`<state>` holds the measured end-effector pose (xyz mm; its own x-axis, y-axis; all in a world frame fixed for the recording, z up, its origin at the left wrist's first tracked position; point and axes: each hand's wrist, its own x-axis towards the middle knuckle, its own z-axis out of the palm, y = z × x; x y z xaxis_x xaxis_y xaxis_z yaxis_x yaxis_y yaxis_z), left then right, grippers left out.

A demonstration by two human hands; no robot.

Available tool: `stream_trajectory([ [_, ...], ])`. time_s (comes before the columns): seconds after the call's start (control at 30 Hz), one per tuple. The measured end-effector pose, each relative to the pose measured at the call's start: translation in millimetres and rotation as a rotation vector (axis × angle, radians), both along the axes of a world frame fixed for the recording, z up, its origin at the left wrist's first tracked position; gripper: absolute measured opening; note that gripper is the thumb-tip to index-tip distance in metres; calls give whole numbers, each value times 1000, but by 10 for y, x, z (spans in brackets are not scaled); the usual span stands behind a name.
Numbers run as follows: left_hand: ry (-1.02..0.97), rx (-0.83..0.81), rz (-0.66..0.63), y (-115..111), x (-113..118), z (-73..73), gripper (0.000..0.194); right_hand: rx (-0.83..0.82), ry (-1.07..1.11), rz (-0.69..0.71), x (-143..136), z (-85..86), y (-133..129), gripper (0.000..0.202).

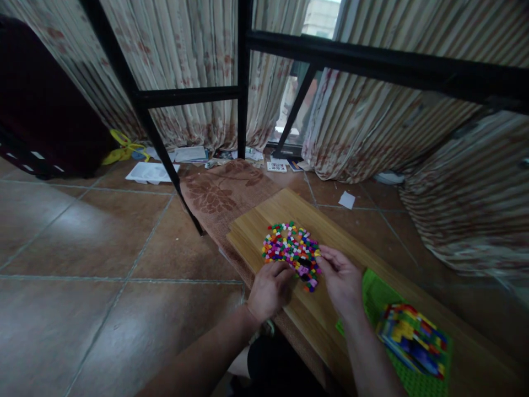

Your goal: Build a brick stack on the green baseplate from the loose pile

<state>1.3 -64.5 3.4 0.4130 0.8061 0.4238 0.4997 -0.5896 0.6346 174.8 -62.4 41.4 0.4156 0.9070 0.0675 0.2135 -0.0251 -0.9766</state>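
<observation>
A pile of small coloured toy building bricks lies on a long wooden board. My left hand rests at the near edge of the pile with its fingers curled in, and their tips are hidden. On the pile's right side, my right hand has thumb and forefinger pinched together beside a yellow spot; whether that is a brick in the grip is too small to tell. Behind my right forearm, a green studded baseplate bears a multicoloured brick build, partly blurred.
The board lies over a brown patterned cloth. Black metal frame bars stand just beyond it, before striped curtains. On the tiled floor are a white plastic tray, a paper scrap and a dark suitcase.
</observation>
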Motion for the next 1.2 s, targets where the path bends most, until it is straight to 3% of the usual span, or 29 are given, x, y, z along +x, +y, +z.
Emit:
stream_trajectory([
  [0.2, -139, -42, 80, -70, 40, 30, 24, -4, 81, -67, -59, 82, -388, 35],
  [0.3, -165, -47, 114, -92, 60, 64, 26, -19, -18, -48, -38, 30, -423, 33],
  [0.4, -159, -21, 150, -37, 54, 94, 26, -62, -273, 34, -14, -15, -278, 28],
  [0.53, -99, 18, 206, 76, 8, 97, 27, -78, -614, 134, -70, 12, 99, 25],
  [0.7, -111, 35, 191, 91, -23, 51, 25, -104, -878, 242, -209, 15, 504, 24],
  [0.97, -110, 27, 164, 63, -22, 23, 23, -216, -958, 390, -164, -1, 716, 17],
  [1.2, -116, 24, 146, 70, -22, 34, 23, -234, -967, 400, -184, 41, 752, 12],
])
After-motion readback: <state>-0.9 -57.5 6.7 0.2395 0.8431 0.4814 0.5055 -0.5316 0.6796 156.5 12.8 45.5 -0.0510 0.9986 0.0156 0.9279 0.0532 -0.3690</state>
